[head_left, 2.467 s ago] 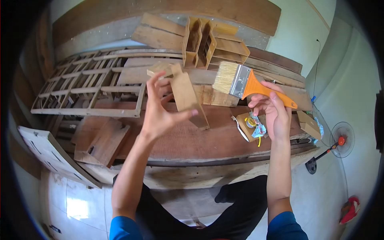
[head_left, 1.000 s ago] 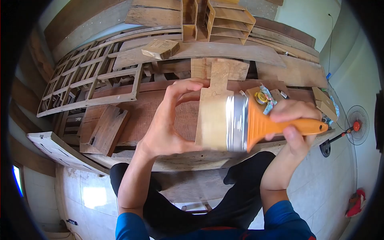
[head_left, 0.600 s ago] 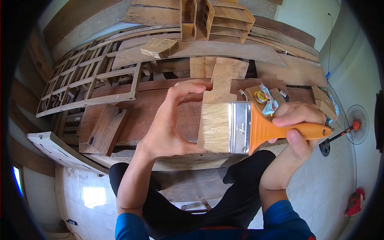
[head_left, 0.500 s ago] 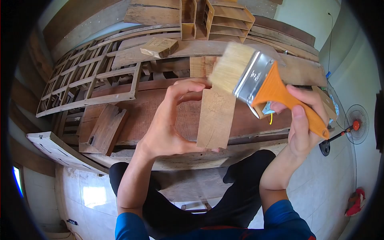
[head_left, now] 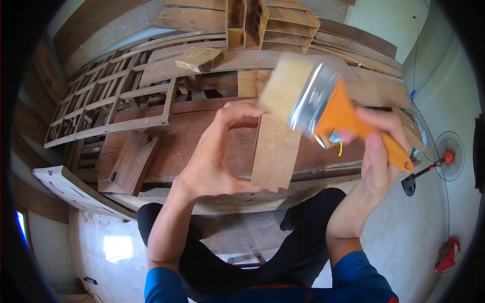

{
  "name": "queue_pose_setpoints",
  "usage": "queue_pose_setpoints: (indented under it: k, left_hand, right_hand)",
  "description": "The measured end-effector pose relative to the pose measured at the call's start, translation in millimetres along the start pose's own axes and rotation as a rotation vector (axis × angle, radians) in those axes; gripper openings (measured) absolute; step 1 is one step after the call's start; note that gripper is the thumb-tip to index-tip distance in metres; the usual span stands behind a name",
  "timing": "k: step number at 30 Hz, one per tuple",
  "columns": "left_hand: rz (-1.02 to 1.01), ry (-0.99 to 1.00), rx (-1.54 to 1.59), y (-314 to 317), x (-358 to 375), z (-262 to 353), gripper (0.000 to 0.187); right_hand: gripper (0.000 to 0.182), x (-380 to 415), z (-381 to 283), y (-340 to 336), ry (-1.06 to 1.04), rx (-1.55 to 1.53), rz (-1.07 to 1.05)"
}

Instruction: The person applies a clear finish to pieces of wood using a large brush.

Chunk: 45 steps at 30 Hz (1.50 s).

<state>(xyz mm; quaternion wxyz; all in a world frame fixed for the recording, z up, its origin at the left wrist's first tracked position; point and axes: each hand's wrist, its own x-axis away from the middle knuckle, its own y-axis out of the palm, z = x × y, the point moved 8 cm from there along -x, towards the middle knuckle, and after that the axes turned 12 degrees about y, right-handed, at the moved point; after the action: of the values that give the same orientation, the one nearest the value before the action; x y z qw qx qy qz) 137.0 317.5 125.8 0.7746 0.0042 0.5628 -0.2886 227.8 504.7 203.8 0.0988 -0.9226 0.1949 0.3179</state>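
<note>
My left hand (head_left: 214, 156) grips a rectangular wooden block (head_left: 276, 152) by its two ends, fingers at the top and thumb below, with a broad pale face turned toward me. In my right hand (head_left: 381, 146) is a wide paintbrush (head_left: 336, 113) with an orange handle, a shiny metal ferrule and pale bristles. The bristles are smeared by motion and overlap the upper end of the block, close to my left fingertips. Beneath both hands lies a wide reddish-brown board (head_left: 194, 134).
A dark wooden block (head_left: 132, 164) lies at the left of the board. Behind are a slatted wooden frame (head_left: 108, 101), a small block (head_left: 199, 59) on planks and a shelved organizer (head_left: 288, 30). A fan (head_left: 448, 157) stands at the right.
The paintbrush has shifted slightly left and its bristles are more blurred. The block has turned a little in my left hand's grip, which stays in about the same place.
</note>
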Motion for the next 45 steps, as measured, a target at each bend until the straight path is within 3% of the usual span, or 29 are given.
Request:
queue_pose_setpoints:
  k: [1, 4, 5, 9, 13, 15, 21, 23, 25, 27, 30, 31, 34, 35, 36, 38, 41, 42, 44, 45]
  left_hand:
    - [-0.004, 0.004, -0.014, 0, -1, 0, 0.102]
    - [-0.005, 0.0, -0.04, -2, -2, 2, 0.102]
    - [0.004, -0.006, -0.036, -3, -1, 1, 0.103]
    - [0.055, -0.019, 0.052, -6, 2, -6, 0.105]
    - [0.065, -0.05, -0.005, -7, 2, -2, 0.106]
    - [-0.006, -0.058, -0.038, -6, 1, -3, 0.105]
    - [-0.017, -0.036, -0.038, -4, -2, -1, 0.104]
    - [-0.008, -0.043, -0.031, -5, -1, -1, 0.104]
    - [0.029, -0.064, -0.026, -7, 2, -3, 0.104]
    - [0.029, -0.071, -0.013, -7, 3, -3, 0.104]
    - [0.019, -0.067, -0.016, -8, 1, -3, 0.103]
    - [0.015, -0.066, -0.019, -8, 1, -3, 0.103]
    - [0.009, -0.085, -0.029, -9, 4, -5, 0.101]
    - [-0.003, -0.076, -0.046, -10, 3, -5, 0.101]
    - [-0.018, -0.067, -0.065, -10, 2, -5, 0.1]
    - [0.002, -0.08, -0.055, -11, 2, -4, 0.099]
    - [0.026, -0.087, -0.039, -11, 4, -4, 0.099]
    - [0.019, -0.079, -0.035, -12, 3, -5, 0.1]
    - [0.001, -0.076, -0.041, -13, 3, -4, 0.102]
    - [-0.004, -0.08, -0.05, -13, 2, -2, 0.102]
  right_hand:
    - [0.033, 5, 6, -10, -0.078, -0.031, -0.226]
    - [0.034, 11, 2, -7, -0.162, 0.008, -0.17]
    - [0.034, 20, 4, -11, -0.139, 0.146, 0.09]
    - [0.031, 8, -19, 8, -0.284, 0.095, -0.377]
    - [0.033, 17, -9, 5, -0.097, 0.071, 0.101]
    - [0.033, 16, -6, -1, -0.088, 0.064, 0.164]
    - [0.032, 10, -7, 2, -0.227, 0.001, -0.425]
    - [0.031, 8, -7, 2, -0.245, 0.043, -0.377]
    - [0.031, 8, 3, -5, -0.215, 0.127, -0.035]
    - [0.031, 11, 14, -23, -0.141, 0.087, 0.052]
    - [0.031, 10, 2, 1, -0.256, 0.055, -0.769]
    - [0.03, 14, 8, -7, -0.138, 0.02, -0.491]
    - [0.03, 16, 6, -15, -0.1, 0.131, 0.165]
    - [0.03, 29, 3, -7, -0.034, 0.099, 0.233]
    - [0.03, 16, 7, 5, -0.074, 0.021, -0.481]
    - [0.029, 22, 6, 3, -0.011, 0.032, -0.258]
    - [0.029, 35, -6, 3, -0.063, 0.087, 0.324]
    - [0.026, 21, -5, 8, -0.192, 0.039, -0.361]
    - [0.024, 17, -2, 15, -0.262, 0.002, -0.679]
    - [0.025, 7, 4, 5, -0.177, 0.034, -0.397]
